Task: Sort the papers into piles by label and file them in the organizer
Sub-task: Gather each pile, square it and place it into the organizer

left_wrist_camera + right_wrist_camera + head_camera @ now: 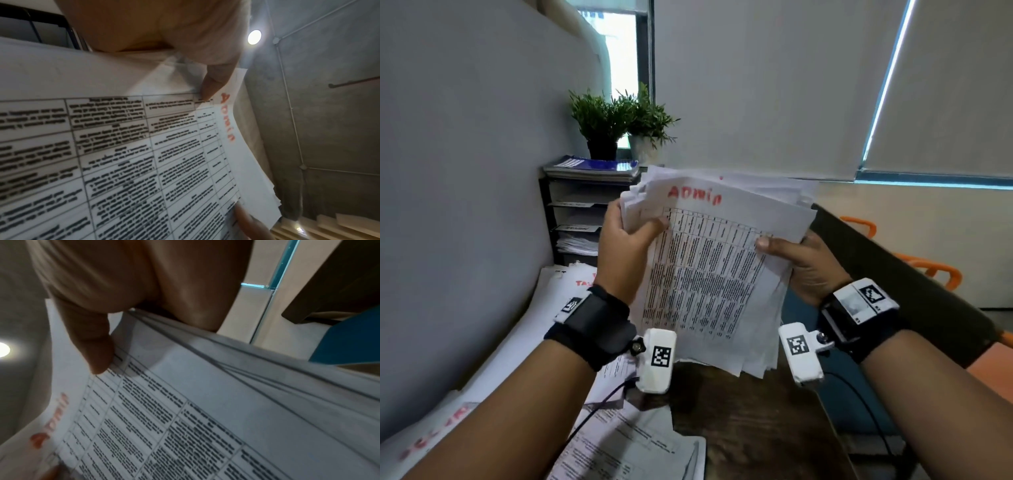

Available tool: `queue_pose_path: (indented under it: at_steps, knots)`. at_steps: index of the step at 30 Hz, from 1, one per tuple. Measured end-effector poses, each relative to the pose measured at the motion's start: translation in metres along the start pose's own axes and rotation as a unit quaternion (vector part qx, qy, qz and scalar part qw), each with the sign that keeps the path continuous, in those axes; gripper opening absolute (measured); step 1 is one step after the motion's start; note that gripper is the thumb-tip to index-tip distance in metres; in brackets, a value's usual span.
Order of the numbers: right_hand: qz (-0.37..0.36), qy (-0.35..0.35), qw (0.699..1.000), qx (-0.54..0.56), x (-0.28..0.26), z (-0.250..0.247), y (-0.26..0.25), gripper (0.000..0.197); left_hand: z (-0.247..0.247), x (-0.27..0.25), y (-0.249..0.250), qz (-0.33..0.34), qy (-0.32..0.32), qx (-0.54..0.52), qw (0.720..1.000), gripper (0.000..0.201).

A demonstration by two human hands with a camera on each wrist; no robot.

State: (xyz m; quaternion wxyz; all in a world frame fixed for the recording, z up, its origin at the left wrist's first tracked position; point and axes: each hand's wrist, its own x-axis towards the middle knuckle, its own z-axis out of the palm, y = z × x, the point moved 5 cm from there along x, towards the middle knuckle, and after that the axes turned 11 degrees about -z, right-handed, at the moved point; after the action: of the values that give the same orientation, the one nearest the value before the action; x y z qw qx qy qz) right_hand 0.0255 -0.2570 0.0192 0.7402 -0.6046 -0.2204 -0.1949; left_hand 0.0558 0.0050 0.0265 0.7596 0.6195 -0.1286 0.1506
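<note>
Apparently "ADMIN" tops the paper stack [709, 274] both hands grip.

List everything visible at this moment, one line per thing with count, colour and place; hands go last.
stack of papers: one, white, top sheet a printed table marked ADMIN in red, held up between both hands.
organizer: one, black, tiered, far left corner against the partition, papers on its shelves.
blue booklets: a small pile, on top of the organizer.
potted plants: two, green, one black pot and one white, behind the booklets.
loose papers: several, white with red writing, spread on the desk at left.
desk: one, dark wood.
orange chairs: partly seen, far right.
left hand: grips the stack's left edge.
right hand: grips the stack's right edge.
</note>
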Motion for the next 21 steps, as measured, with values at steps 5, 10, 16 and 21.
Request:
queue_pose_path:
  at_steps: [5,10,16,21]
  knots:
    - [-0.002,0.03,0.999,-0.019,0.006,0.013,-0.001,0.065,0.014,-0.001,0.007,0.014,-0.009,0.003,1.0,0.027]
    - [-0.031,-0.007,0.998,-0.055,0.03,0.016,-0.029,0.056,0.02,0.017,0.036,0.019,0.003,0.04,0.999,0.047]
    - [0.041,-0.016,0.999,-0.024,0.011,-0.005,0.0,0.092,-0.001,0.009,0.017,-0.002,0.012,0.044,0.999,0.059]
    - [0.067,-0.011,0.996,-0.051,-0.013,-0.001,0.03,0.063,0.001,-0.01,-0.035,-0.065,-0.001,0.073,0.995,0.039]
